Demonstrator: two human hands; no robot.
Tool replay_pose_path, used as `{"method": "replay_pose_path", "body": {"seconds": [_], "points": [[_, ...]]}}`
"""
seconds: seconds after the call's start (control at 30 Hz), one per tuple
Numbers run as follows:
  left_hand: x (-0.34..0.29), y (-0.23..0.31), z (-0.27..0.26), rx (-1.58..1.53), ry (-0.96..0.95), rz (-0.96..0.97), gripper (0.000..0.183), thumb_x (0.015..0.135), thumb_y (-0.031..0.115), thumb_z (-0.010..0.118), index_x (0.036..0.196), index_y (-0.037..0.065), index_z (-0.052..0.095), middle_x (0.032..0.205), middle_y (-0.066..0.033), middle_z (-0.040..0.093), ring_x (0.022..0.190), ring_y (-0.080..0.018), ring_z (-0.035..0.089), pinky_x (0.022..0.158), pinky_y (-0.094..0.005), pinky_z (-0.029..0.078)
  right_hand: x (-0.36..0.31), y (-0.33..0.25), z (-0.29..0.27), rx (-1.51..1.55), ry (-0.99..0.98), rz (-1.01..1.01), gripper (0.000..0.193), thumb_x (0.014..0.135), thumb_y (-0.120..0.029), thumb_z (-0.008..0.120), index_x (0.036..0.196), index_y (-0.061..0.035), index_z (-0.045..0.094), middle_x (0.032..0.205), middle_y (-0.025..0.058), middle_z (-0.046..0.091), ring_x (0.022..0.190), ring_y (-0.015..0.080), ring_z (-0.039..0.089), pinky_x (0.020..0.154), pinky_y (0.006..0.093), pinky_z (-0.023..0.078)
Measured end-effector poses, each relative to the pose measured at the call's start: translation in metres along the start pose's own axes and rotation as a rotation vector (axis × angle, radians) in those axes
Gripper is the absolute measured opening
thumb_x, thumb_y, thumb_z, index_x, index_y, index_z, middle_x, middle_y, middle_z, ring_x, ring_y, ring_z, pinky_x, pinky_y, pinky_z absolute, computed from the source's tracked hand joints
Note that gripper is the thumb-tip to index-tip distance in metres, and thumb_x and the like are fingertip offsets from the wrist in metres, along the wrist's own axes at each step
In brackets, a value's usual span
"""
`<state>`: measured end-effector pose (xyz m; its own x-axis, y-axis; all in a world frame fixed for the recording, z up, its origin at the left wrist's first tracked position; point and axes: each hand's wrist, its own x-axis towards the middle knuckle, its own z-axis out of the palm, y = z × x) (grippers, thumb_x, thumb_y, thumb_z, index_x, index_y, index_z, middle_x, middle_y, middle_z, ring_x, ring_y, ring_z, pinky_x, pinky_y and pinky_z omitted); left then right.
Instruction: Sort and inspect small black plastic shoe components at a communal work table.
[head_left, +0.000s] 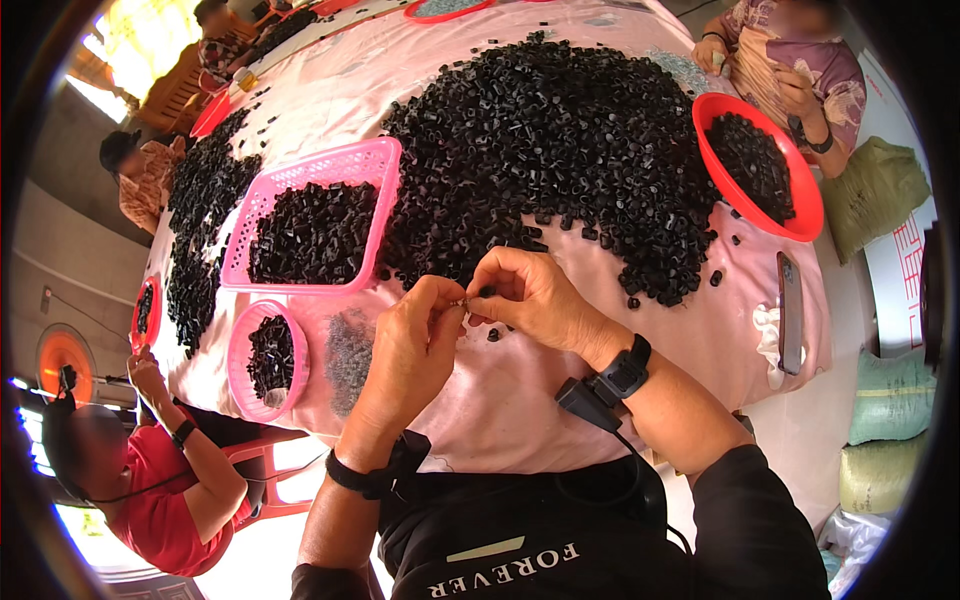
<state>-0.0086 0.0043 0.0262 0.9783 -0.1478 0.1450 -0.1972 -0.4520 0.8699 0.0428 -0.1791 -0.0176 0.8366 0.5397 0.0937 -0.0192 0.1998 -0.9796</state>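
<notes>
My left hand (412, 345) and my right hand (535, 300) meet at the fingertips above the near edge of the table. Between the right thumb and forefinger sits a small black plastic piece (487, 291). The left thumb and forefinger are pinched together; a tiny pale bit shows at their tips, too small to name. Just beyond my fingers spreads a large heap of small black plastic pieces (560, 130). Beside my left hand lies a patch of small clear-grey pieces (349, 360).
A pink rectangular basket (391, 200) and a round pink basket (238, 372) hold black pieces, as does a red bowl (812, 215) at right. A phone (790, 315) lies beside crumpled tissue (768, 335). Several other people sit around the cloth-covered table (700, 345). Stuffed sacks (885, 395) stand at right.
</notes>
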Motion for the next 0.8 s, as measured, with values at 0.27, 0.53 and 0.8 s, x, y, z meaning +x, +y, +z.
{"method": "replay_pose_path", "body": {"seconds": [0.27, 0.53, 0.8], "points": [[0.004, 0.002, 0.004, 0.308, 0.09, 0.327, 0.013, 0.09, -0.008, 0.061, 0.1, -0.002, 0.065, 0.087, -0.016, 0.067, 0.074, -0.0292, 0.07, 0.066, -0.0343, 0.054, 0.001, 0.006, -0.003, 0.095, 0.007, 0.001, 0.014, 0.094, -0.006, 0.073, 0.1, -0.0042, 0.06, 0.094, 0.0038, 0.069, 0.085, 0.0125, 0.071, 0.077, 0.0255, 0.058], [-0.002, 0.011, 0.005, 0.46, 0.077, 0.292, 0.013, 0.093, -0.004, 0.059, 0.104, 0.001, 0.061, 0.086, -0.0185, 0.066, 0.072, -0.0364, 0.067, 0.062, -0.0414, 0.051, 0.0, 0.003, -0.001, 0.111, -0.017, -0.034, 0.012, 0.096, -0.005, 0.07, 0.101, -0.0037, 0.059, 0.095, 0.0026, 0.066, 0.086, 0.0117, 0.069, 0.079, 0.0266, 0.059], [-0.001, 0.016, -0.004, 0.516, -0.005, 0.227, 0.004, 0.096, 0.005, 0.058, 0.099, 0.006, 0.055, 0.086, -0.0168, 0.066, 0.074, -0.041, 0.066, 0.059, -0.049, 0.05, -0.003, 0.001, 0.0, -0.183, 0.013, -0.114, 0.014, 0.094, -0.002, 0.071, 0.103, -0.0031, 0.061, 0.095, 0.0031, 0.067, 0.086, 0.0108, 0.069, 0.077, 0.0261, 0.059]]}}
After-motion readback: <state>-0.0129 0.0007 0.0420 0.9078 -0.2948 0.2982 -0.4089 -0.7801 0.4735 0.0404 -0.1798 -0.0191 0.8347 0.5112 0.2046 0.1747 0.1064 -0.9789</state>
